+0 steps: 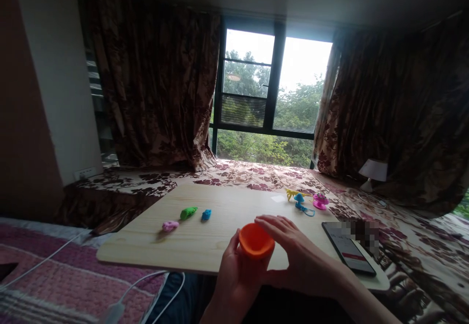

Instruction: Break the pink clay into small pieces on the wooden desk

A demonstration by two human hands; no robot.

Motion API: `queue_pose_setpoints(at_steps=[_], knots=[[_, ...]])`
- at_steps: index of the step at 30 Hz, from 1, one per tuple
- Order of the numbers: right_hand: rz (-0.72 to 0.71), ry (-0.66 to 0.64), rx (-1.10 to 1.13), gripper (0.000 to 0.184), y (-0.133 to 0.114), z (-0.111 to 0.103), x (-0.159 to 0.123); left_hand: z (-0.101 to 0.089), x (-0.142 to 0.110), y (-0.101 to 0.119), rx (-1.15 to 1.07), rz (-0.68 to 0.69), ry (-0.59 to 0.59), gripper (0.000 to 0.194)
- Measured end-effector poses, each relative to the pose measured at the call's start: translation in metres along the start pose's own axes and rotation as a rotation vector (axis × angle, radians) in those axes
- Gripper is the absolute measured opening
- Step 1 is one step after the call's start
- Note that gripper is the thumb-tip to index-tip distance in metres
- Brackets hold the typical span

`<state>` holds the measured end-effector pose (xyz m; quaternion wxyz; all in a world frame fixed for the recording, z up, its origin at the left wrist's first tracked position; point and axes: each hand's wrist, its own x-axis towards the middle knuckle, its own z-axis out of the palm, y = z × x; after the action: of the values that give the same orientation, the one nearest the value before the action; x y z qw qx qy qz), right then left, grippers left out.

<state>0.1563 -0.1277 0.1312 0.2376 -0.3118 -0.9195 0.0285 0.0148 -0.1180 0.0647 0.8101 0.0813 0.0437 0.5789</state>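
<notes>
An orange bowl-shaped piece (257,241), which looks like modelling clay, is held up in front of the table's near edge, its hollow facing up. My left hand (240,277) is closed around its left side and underside. The fingers of my right hand (293,253) curve over the right rim, with the thumb lower down near its base. On the table to the left lie a pink lump (170,226), a green piece (188,213) and a small blue piece (206,215). The underside of the bowl is hidden by my hands.
The light wooden table (220,202) holds a yellow figure (293,194), a blue mushroom-like figure (299,201) and a pink one (320,201) at the far right. A phone (348,248) lies near the right edge. A white cable (150,275) hangs by the bed. A lamp (373,170) stands behind.
</notes>
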Motion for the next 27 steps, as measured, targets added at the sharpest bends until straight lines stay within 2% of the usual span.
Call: queue_pose_setpoints(at_steps=[2, 3, 7, 10, 13, 16, 19, 22, 24, 27], knots=[[0.005, -0.026, -0.019, 0.084, -0.002, 0.0, 0.001, -0.005, 0.005, 0.0, -0.002, 0.02, -0.011, 0.022], [-0.009, -0.046, -0.019, 0.081, -0.004, 0.001, 0.001, -0.007, 0.006, 0.0, -0.003, 0.021, -0.022, 0.022], [-0.086, -0.116, 0.037, 0.052, -0.015, 0.005, 0.003, -0.011, 0.006, 0.002, 0.012, -0.019, -0.046, 0.021], [-0.082, -0.082, 0.073, 0.046, -0.016, 0.003, 0.003, -0.01, 0.005, 0.003, 0.005, -0.003, -0.067, 0.021], [-0.027, 0.064, 0.082, 0.038, -0.004, -0.001, 0.007, -0.009, 0.005, 0.0, -0.034, 0.009, -0.075, 0.017], [0.01, 0.166, 0.086, 0.033, 0.013, 0.0, 0.016, -0.007, 0.003, -0.003, 0.0, -0.064, -0.038, 0.019], [0.015, 0.108, 0.117, 0.025, 0.025, 0.006, 0.024, -0.004, -0.002, -0.005, 0.142, -0.14, 0.013, 0.029], [0.107, 0.078, 0.132, 0.013, 0.032, 0.011, 0.027, -0.001, -0.007, -0.004, 0.213, -0.17, -0.01, 0.038], [0.174, 0.106, 0.125, 0.013, 0.034, 0.012, 0.026, 0.0, -0.008, -0.003, 0.249, -0.169, -0.028, 0.042], [0.211, 0.121, 0.114, 0.017, 0.036, 0.011, 0.022, -0.002, -0.006, -0.003, 0.353, -0.18, 0.011, 0.044]])
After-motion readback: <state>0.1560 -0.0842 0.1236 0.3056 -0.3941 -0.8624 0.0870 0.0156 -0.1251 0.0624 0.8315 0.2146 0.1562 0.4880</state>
